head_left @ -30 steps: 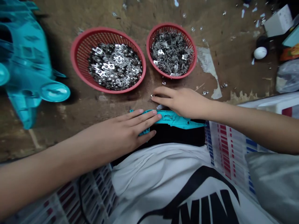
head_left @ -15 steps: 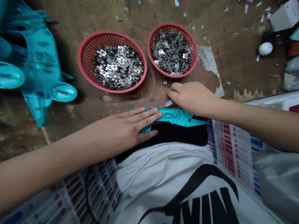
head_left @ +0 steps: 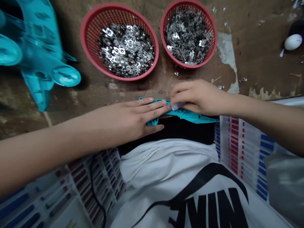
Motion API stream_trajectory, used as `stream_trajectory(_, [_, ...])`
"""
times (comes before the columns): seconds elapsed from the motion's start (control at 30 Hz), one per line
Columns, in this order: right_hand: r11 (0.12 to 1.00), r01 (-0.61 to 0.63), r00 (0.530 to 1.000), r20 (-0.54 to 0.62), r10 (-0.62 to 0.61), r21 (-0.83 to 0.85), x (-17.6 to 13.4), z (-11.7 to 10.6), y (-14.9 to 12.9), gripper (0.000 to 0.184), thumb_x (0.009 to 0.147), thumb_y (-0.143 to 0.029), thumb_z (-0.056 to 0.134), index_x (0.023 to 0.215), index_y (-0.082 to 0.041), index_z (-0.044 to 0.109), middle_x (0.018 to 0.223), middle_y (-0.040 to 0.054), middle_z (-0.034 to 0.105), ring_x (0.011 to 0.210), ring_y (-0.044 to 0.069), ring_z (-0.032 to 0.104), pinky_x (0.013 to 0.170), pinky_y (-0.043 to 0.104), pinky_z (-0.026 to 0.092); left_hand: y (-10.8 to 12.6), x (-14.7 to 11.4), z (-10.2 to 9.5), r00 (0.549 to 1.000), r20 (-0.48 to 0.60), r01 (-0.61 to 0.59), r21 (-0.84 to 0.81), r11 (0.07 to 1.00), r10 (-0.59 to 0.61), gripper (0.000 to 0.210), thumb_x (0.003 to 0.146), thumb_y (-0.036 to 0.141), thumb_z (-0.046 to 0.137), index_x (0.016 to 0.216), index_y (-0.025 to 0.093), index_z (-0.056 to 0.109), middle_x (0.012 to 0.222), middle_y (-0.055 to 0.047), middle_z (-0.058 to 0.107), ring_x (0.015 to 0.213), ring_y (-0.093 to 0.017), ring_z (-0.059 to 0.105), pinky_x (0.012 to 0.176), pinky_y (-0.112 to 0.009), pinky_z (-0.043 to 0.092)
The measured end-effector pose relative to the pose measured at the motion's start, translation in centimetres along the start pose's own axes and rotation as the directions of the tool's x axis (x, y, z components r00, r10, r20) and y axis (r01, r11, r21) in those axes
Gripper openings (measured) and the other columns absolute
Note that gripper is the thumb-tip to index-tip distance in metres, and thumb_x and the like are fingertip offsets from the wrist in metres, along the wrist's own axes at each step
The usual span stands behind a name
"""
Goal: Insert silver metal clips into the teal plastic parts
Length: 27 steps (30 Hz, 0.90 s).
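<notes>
At the table's near edge lies a turquoise plastic shell part [head_left: 190, 116], long and narrow with a pointed right end. My left hand [head_left: 135, 118] rests flat across its left half, fingers stretched out and the thumb lower down. My right hand [head_left: 192, 96] is closed around a clear plastic stick [head_left: 177, 106], whose end touches or nearly touches the middle of the part. The fingers hide the rest of the stick and the spot under it.
Two red baskets stand behind my hands: the left basket [head_left: 84, 38] holds flat metal pieces, the right basket [head_left: 215, 41] small springy metal pieces. Larger turquoise shells [head_left: 40, 60] lie at left. A white round object [head_left: 293, 42] is at far right. Slatted plastic crates [head_left: 239, 148] flank my lap.
My right hand has brought the clear stick from the table behind the part down onto the part's middle. My left hand stays on the part. The camera view has shifted.
</notes>
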State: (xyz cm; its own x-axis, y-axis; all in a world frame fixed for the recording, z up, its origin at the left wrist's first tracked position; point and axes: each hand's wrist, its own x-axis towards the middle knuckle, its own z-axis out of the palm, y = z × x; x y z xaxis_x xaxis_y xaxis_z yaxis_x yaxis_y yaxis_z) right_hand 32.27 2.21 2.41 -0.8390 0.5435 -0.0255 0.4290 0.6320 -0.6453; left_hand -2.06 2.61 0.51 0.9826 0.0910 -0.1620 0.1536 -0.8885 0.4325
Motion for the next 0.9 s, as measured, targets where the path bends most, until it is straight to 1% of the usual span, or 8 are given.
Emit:
stream_trajectory(0.17, [0.973,-0.054,0.991,0.108,0.08,-0.224,-0.1,0.2,-1.1,0.047,0.128,-0.023,0.048,0.151,-0.024,0.089,0.144,0.0103,0.084,0.11,0.024,0.078,0.081,0.033,0.044,0.0,0.2,-0.2,0.998,0.057,0.023,-0.013,1.0,-0.022,0.063,0.119,0.018,0.071,0.173,0.047,0.082,0.201,0.002,0.058,0.197,-0.03,0.038,0.164,-0.056,0.034])
stream_trajectory(0.27, [0.964,-0.103,0.984,0.117,0.135,-0.246,0.0,-0.7,-1.8,0.044,0.128,-0.026,0.052,0.154,-0.027,0.088,0.148,0.0098,0.082,0.114,0.025,0.079,0.088,0.034,0.051,-0.2,0.0,0.1,1.0,-0.003,0.011,-0.04,0.999,-0.011,0.062,0.118,0.014,0.069,0.17,0.046,0.084,0.204,0.001,0.053,0.195,-0.031,0.042,0.163,-0.055,0.036])
stream_trajectory(0.33, [0.968,-0.146,0.984,0.07,0.163,-0.204,0.1,-1.7,-2.4,0.042,0.128,-0.029,0.055,0.153,-0.025,0.088,0.147,0.0107,0.081,0.118,0.025,0.078,0.096,0.037,0.057,-0.2,-0.1,0.1,0.999,-0.042,0.023,-0.063,0.998,-0.025,0.063,0.118,0.012,0.067,0.169,0.045,0.085,0.205,0.002,0.051,0.195,-0.031,0.043,0.164,-0.056,0.036])
stream_trajectory(0.43, [0.972,-0.183,0.982,-0.081,0.173,-0.144,0.1,-3.8,-3.6,0.043,0.131,-0.036,0.053,0.14,-0.019,0.092,0.138,0.0114,0.08,0.121,0.025,0.078,0.105,0.039,0.06,-0.1,-0.3,-0.1,0.996,-0.071,0.053,-0.074,0.996,-0.059,0.067,0.115,0.008,0.071,0.168,0.046,0.085,0.205,0.004,0.052,0.194,-0.033,0.044,0.164,-0.057,0.035])
stream_trajectory(0.57, [0.952,-0.22,0.954,-0.25,0.165,-0.212,0.1,-5.5,-5.0,0.057,0.137,-0.057,0.052,0.128,-0.02,0.095,0.113,0.0064,0.084,0.108,0.022,0.082,0.1,0.038,0.06,0.2,-0.1,-0.4,0.994,-0.096,0.043,-0.029,0.999,-0.046,0.066,0.113,0.006,0.073,0.163,0.047,0.088,0.206,0.004,0.05,0.193,-0.035,0.047,0.162,-0.059,0.042])
stream_trajectory(0.7, [0.947,-0.259,0.939,-0.281,0.2,-0.192,0.0,-5.5,-5.0,0.05,0.134,-0.059,0.064,0.122,-0.025,0.098,0.098,0.0025,0.089,0.089,0.018,0.084,0.088,0.034,0.06,0.4,-0.1,-0.5,0.995,-0.095,0.025,0.039,0.999,-0.021,0.055,0.12,0.009,0.065,0.161,0.037,0.088,0.211,-0.001,0.039,0.195,-0.041,0.044,0.156,-0.067,0.05])
stream_trajectory(0.8, [0.958,-0.232,0.943,-0.281,0.179,-0.168,-0.1,-5.1,-4.7,0.039,0.131,-0.05,0.071,0.119,-0.023,0.098,0.091,0.0028,0.088,0.083,0.017,0.082,0.085,0.033,0.061,0.6,-0.4,-0.6,0.996,-0.076,0.04,-0.02,0.999,-0.041,0.054,0.122,0.008,0.062,0.162,0.035,0.087,0.213,-0.001,0.032,0.198,-0.037,0.037,0.161,-0.064,0.04])
stream_trajectory(0.9, [0.956,-0.236,0.945,-0.271,0.184,-0.175,-0.3,-4.9,-4.7,0.038,0.129,-0.046,0.067,0.121,-0.024,0.097,0.089,0.0024,0.085,0.081,0.019,0.08,0.085,0.034,0.062,0.9,-0.5,-0.5,0.994,-0.068,0.085,-0.078,0.993,-0.09,0.053,0.123,0.01,0.063,0.164,0.035,0.086,0.211,0.003,0.038,0.2,-0.031,0.032,0.165,-0.058,0.028])
